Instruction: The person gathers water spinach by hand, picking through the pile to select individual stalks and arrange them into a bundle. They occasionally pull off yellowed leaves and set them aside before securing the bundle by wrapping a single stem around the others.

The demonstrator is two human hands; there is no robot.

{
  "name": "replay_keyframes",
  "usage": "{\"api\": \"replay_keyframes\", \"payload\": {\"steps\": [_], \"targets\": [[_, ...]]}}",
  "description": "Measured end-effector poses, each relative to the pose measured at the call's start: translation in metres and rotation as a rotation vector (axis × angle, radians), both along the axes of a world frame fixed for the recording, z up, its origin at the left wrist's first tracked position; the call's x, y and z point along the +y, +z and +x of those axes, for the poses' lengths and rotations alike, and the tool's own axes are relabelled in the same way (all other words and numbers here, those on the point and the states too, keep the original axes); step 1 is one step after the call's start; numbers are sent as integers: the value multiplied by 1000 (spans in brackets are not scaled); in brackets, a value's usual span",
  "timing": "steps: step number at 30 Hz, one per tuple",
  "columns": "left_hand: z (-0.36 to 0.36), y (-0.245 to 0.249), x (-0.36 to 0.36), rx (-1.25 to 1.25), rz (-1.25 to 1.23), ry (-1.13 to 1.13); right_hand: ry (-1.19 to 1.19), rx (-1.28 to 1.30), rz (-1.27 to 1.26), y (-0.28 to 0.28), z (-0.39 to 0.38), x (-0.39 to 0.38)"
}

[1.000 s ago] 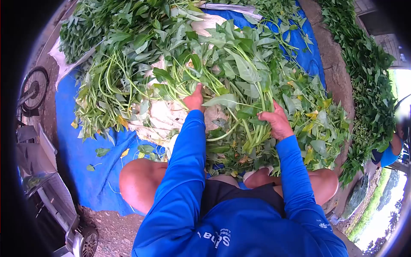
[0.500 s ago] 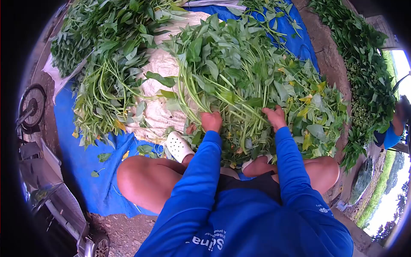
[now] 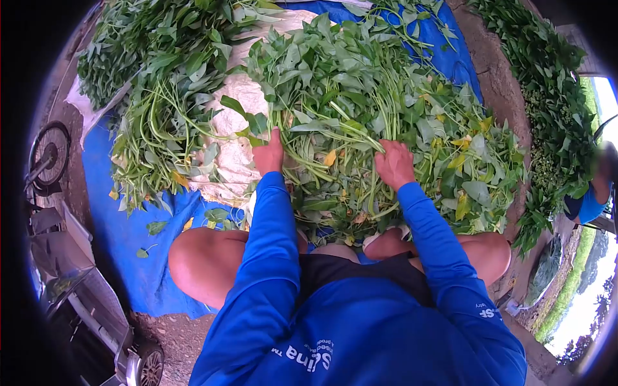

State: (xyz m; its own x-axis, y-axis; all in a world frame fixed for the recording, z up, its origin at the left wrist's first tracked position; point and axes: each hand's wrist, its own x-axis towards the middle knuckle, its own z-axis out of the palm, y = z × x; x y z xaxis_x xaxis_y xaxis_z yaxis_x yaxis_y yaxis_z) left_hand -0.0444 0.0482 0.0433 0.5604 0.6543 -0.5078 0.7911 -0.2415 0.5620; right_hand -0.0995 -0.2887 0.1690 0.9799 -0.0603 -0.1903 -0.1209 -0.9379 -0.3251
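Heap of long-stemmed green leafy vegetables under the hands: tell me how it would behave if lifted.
Probably floppy: the thin stems in the heap of long-stemmed green leafy vegetables curve and splay in different directions. Likely to shed: loose leaves lie on the blue tarpaulin. Seemingly light for its bulk, being mostly leaf.

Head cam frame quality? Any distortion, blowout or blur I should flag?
Head view: heavy fisheye, with a black vignette round the edges. Head view: soft daylight, no hard shadows on the leafy stems. Head view: the sky at the right edge is blown out and the person there looks blurred. Head view: the left hand and right hand are sharp.
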Motion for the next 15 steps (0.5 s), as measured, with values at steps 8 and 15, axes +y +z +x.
{"api": "replay_keyframes", "payload": {"steps": [8,15], "targets": [[-13,30,-70,281,160,-205,-283,-30,564,121,8,-26],[-26,-35,-42,-164,35,-81,-572,38,1232,181,-27,-32]]}}
